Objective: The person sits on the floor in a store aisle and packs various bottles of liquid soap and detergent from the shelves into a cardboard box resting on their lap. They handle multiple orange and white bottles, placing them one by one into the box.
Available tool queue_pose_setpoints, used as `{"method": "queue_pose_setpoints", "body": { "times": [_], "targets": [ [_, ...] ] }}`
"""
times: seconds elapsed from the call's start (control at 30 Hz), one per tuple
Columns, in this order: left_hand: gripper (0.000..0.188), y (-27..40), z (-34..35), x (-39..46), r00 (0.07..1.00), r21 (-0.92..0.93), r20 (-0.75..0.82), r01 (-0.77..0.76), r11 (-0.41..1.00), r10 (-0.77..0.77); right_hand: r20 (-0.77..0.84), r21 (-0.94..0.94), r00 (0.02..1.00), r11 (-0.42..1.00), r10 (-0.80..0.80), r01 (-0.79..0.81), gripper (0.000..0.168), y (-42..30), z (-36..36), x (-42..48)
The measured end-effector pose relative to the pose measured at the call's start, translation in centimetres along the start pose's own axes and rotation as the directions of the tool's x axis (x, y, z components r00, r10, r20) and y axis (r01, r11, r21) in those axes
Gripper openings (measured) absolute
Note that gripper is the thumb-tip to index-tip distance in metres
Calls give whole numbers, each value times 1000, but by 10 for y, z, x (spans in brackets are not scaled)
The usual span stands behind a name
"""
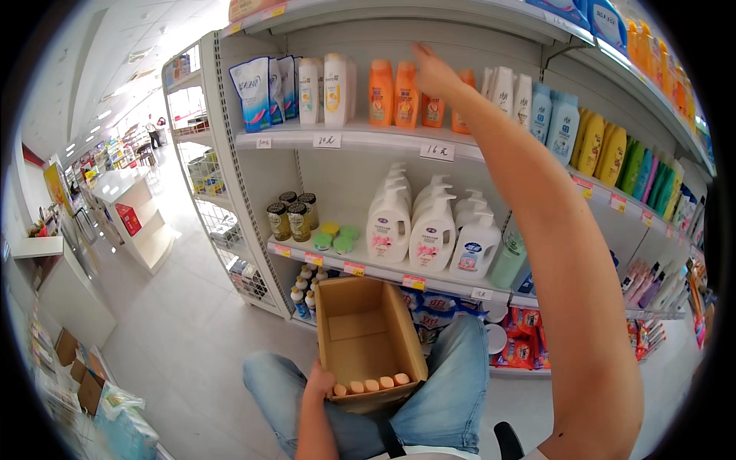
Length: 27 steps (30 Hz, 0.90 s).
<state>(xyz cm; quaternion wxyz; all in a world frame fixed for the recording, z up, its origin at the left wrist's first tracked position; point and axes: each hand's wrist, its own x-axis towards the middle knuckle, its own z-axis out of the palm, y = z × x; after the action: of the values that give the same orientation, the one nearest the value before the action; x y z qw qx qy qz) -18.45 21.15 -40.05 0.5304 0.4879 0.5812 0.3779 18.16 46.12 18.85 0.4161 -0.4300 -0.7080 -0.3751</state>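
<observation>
An open cardboard box rests tilted on my lap between my knees. My left hand grips its near left side. Along the near end inside stands a row of several orange bottles, mostly hidden below their pale ends. My right hand is raised to the upper shelf with fingers extended, and I see nothing held in it. Just left of that hand, an orange bottle stands beside a similar one. Another orange bottle is below the hand, its top covered. My wrist partly covers one more.
White Pantene bottles and blue-white pouches flank the orange bottles on the left. White and blue bottles stand to the right. Large white pump bottles fill part of the shelf below. A wire-sided rack borders the aisle.
</observation>
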Motion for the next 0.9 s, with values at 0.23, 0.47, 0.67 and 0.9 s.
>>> {"method": "queue_pose_setpoints", "body": {
  "times": [0.23,0.47,0.67,0.9],
  "targets": [
    [61,-17,-4,7,999,101,-23,-47,994,49,400,37,885,961,237,-274,50,-32,-4,10],
    [59,-20,-4,14,992,186,-46,-107,977,117,217,-29,975,999,46,-41,47,-22,-5,16],
    [60,12,2,-5,998,221,-56,-3,975,15,-197,-6,980,1000,26,-28,21,-112,-77,-37],
    [64,-2,-3,2,988,77,-88,135,988,-128,-170,436,985,893,-38,109,25,-220,-86,-207]
  ]
}}
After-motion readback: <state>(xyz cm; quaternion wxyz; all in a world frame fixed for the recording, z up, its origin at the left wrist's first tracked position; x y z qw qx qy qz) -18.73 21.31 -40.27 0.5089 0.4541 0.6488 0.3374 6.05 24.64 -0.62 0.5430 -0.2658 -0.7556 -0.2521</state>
